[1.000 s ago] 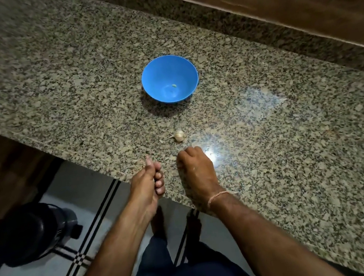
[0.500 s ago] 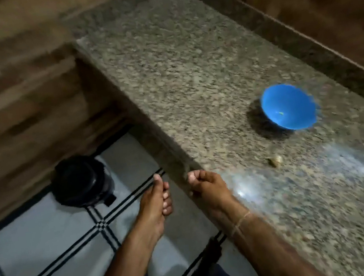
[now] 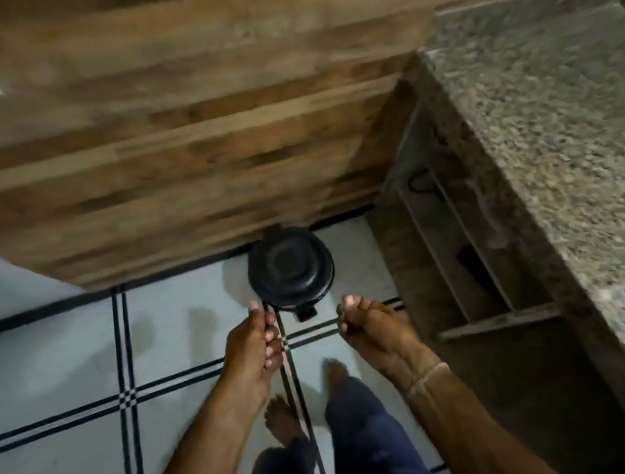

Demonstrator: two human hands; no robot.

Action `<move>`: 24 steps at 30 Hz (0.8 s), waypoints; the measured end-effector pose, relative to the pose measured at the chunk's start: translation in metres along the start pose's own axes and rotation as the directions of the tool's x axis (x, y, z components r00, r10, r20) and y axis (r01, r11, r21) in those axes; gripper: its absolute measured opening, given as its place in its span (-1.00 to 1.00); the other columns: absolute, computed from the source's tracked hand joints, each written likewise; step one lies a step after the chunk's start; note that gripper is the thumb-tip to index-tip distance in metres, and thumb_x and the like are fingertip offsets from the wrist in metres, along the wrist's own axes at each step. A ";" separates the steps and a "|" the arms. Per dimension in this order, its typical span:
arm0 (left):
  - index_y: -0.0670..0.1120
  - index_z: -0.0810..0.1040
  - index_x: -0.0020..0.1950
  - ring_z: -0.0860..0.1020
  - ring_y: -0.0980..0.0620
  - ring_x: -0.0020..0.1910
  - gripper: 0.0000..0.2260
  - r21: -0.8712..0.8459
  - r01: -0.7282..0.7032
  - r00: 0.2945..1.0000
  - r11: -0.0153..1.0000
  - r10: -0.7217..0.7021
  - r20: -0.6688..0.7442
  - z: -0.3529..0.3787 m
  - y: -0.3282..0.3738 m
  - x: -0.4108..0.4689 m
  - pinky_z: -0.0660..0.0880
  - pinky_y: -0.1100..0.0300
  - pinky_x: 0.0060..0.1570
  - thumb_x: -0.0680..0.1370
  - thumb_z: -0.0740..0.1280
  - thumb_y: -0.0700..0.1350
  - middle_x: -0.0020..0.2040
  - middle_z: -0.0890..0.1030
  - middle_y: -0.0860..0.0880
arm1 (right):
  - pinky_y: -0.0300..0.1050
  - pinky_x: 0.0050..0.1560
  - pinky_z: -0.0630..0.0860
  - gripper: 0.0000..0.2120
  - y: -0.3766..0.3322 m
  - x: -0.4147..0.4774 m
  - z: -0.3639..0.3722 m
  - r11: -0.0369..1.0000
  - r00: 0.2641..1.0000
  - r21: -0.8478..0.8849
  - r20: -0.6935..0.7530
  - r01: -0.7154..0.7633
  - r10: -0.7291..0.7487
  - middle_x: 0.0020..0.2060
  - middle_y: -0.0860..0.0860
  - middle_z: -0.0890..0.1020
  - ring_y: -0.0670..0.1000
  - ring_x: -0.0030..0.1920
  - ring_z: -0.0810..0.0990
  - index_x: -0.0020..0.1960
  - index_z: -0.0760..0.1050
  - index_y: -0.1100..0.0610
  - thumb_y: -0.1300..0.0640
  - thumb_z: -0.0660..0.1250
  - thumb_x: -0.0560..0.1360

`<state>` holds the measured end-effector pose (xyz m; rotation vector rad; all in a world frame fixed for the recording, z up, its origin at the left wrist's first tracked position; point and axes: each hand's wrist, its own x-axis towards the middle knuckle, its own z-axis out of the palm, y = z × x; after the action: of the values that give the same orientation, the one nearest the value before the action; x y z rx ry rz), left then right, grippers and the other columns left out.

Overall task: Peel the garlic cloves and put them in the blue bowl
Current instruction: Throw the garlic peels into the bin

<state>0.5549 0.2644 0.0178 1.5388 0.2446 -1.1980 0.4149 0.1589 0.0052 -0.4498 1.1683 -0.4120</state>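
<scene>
Neither the blue bowl nor any garlic is in view. Both my hands hang over the tiled floor, just in front of a black lidded bin (image 3: 291,274). On my left hand (image 3: 252,347) the fingers are curled and the thumb presses against the forefinger. My right hand (image 3: 374,333) is curled into a loose fist, with a thread band at the wrist. Nothing shows between the fingers of either hand; whatever might lie inside them is hidden.
The granite countertop (image 3: 574,157) runs along the right edge, with open shelves (image 3: 459,255) beneath it. A wooden cabinet front (image 3: 166,137) fills the top. Below are the white floor tiles with black lines (image 3: 60,376) and my bare feet (image 3: 285,419).
My view has swung left and down, from the counter to the floor and bin. The bowl and garlic clove have left the view. Both hands came off the counter edge, still curled.
</scene>
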 end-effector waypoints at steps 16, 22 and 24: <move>-0.10 0.44 -0.21 0.24 0.15 -0.61 -0.57 -0.102 0.208 0.968 0.973 -0.219 -0.119 -0.044 0.013 0.181 0.15 0.36 -0.60 0.70 0.16 0.18 -0.50 0.36 0.05 | -0.24 -0.41 0.57 -0.76 0.015 0.188 0.076 0.964 0.961 0.020 -0.076 -0.266 0.267 -0.39 0.09 0.58 -0.04 -0.44 0.56 -0.14 0.52 0.25 0.36 0.21 0.68; -0.14 0.48 -0.09 0.48 0.11 -0.54 -0.66 -0.364 0.370 0.903 0.855 -0.422 -0.075 -0.007 -0.039 0.347 0.40 0.33 -0.62 0.74 0.15 0.06 -0.39 0.54 -0.04 | -0.22 -0.35 0.64 -0.87 0.063 0.352 0.058 0.941 0.937 0.138 -0.128 -0.309 0.326 -0.19 0.16 0.61 0.03 -0.28 0.64 -0.02 0.55 0.29 0.40 0.26 0.65; -0.16 0.48 0.21 0.58 0.02 -0.23 -0.71 -0.374 0.356 0.907 0.856 -0.414 -0.082 0.007 -0.053 0.407 0.60 0.20 -0.34 0.77 0.07 0.00 -0.08 0.60 -0.13 | -0.18 -0.24 0.69 -0.88 0.077 0.405 0.053 0.947 0.931 0.128 -0.184 -0.294 0.314 -0.06 0.21 0.62 0.10 -0.09 0.63 0.02 0.57 0.33 0.41 0.26 0.65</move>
<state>0.7036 0.1037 -0.3296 1.2994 0.8679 -1.2544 0.6073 0.0154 -0.3343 -0.1366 1.3845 -0.2463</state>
